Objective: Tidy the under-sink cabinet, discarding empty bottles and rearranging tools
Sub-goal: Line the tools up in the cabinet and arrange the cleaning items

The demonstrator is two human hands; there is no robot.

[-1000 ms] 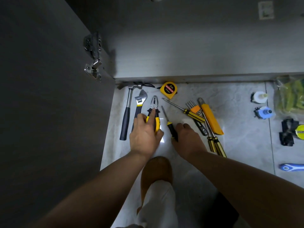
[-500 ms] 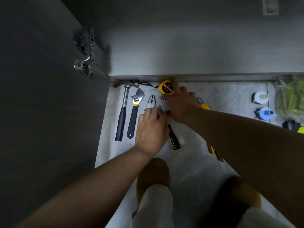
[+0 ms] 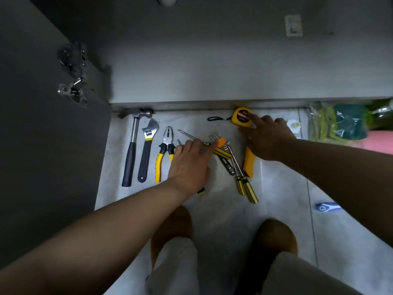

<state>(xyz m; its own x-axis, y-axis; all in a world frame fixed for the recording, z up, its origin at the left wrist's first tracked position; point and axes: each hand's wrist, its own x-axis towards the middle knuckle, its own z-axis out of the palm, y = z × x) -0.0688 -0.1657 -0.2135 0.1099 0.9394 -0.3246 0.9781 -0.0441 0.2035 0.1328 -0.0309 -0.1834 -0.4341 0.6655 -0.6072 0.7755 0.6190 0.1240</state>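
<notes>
Grey floor tile at the foot of an under-sink cabinet is shown laid with hand tools. Left of the pliers [image 3: 164, 153], a claw hammer [image 3: 132, 150] and an adjustable wrench [image 3: 146, 152] are lined up parallel to them, handles toward the person.

Just right of the pliers, the left hand [image 3: 189, 165] is laid flat, fingers straight and close together, over a black-and-yellow screwdriver [image 3: 201, 190]. Only its tip and butt are seen. Its long axis runs roughly parallel to the pliers, and no finger is seen curled round it.

Further right of the pliers, an unsorted heap is seen: a second screwdriver [image 3: 222, 153] lying diagonally, an orange brush [image 3: 220, 141], a yellow utility knife [image 3: 249, 165] and two amber-handled screwdrivers [image 3: 246, 189].

Well right of the pliers and further back, against the cabinet's foot, the yellow tape measure [image 3: 239, 119] is touched by the outstretched index finger [image 3: 254, 119] of the right hand [image 3: 268, 140]. The other fingers are loosely bent and nothing is gripped. The tape measure lies just beyond that fingertip, on the cabinet side, so the right hand is judged much the nearer for moving it.
</notes>
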